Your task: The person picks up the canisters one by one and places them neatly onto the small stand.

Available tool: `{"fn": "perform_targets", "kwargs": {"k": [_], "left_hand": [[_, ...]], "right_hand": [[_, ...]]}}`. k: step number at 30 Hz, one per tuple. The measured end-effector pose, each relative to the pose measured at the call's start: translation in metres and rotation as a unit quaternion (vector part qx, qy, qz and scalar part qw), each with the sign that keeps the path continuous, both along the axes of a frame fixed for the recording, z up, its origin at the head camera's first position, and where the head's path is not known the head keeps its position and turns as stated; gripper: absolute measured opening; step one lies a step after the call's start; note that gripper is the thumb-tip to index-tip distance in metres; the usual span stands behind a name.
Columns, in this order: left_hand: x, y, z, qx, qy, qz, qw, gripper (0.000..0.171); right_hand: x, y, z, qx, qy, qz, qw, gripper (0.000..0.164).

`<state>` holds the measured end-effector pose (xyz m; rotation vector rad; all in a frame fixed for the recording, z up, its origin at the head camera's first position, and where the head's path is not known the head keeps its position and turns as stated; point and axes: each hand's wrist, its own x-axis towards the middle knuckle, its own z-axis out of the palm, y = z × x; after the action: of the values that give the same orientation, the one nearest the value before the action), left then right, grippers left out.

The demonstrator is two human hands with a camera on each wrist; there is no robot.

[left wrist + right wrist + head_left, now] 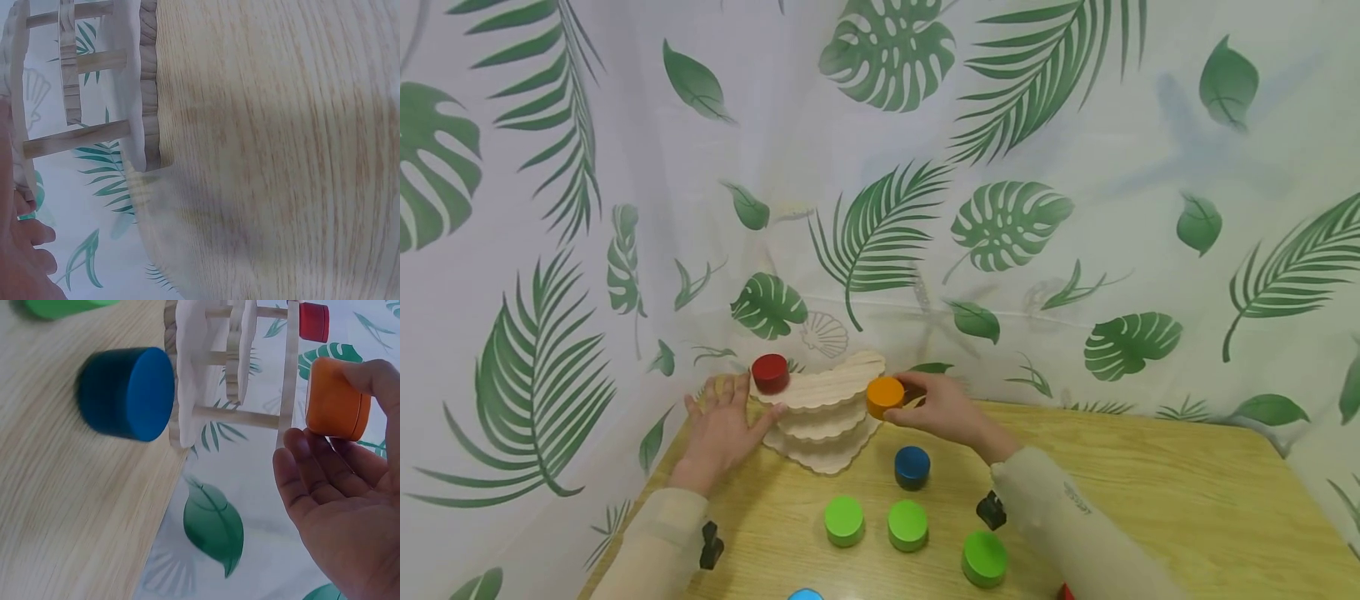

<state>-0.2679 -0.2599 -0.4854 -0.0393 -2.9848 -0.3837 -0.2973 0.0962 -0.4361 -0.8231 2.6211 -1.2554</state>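
Observation:
At the back left of the table stands a pale wooden three-tier stand [826,388] with scalloped edges. A red cylinder [771,373] sits on its top tier at the left end. My right hand [943,410] pinches an orange cylinder [334,399] between thumb and fingers, at the right end of the top tier. A seam runs round the orange cylinder near its top. Spread at the stand's left end, my left hand [721,433] has its thumb at the top tier's front edge. Its fingertips [45,232] appear beside the stand in the left wrist view.
A dark blue cylinder [912,467] stands in front of the stand's right side. Nearer are three green cylinders [907,526], with a light blue thing [806,595] and a red one [1067,592] cut off at the bottom. A leaf-printed curtain [1037,275] hangs behind the table [1135,483].

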Motion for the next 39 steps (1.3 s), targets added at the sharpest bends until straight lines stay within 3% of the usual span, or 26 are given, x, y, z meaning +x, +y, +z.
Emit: {"fn": "perform_targets", "kwargs": {"k": [11,19,25,39], "left_hand": [[0.000,-0.001,0.002,0.000,-0.002,0.001,1.0000,0.104],[-0.002,-0.001,0.004,0.003,0.000,0.001,1.0000,0.104],[-0.001,-0.001,0.001,-0.002,-0.005,0.004,1.0000,0.105],[0.000,0.001,0.002,0.006,-0.013,0.007,0.9999,0.105]], "right_hand": [[-0.010,-0.032,0.006,-0.012,-0.013,-0.020,1.000,0.049],[-0.019,-0.060,0.008,-0.024,0.009,-0.014,1.000,0.038],[-0.022,-0.079,0.004,-0.038,0.007,-0.018,0.999,0.043],[-0.029,-0.102,0.003,-0.012,0.012,-0.043,0.999,0.050]]}}
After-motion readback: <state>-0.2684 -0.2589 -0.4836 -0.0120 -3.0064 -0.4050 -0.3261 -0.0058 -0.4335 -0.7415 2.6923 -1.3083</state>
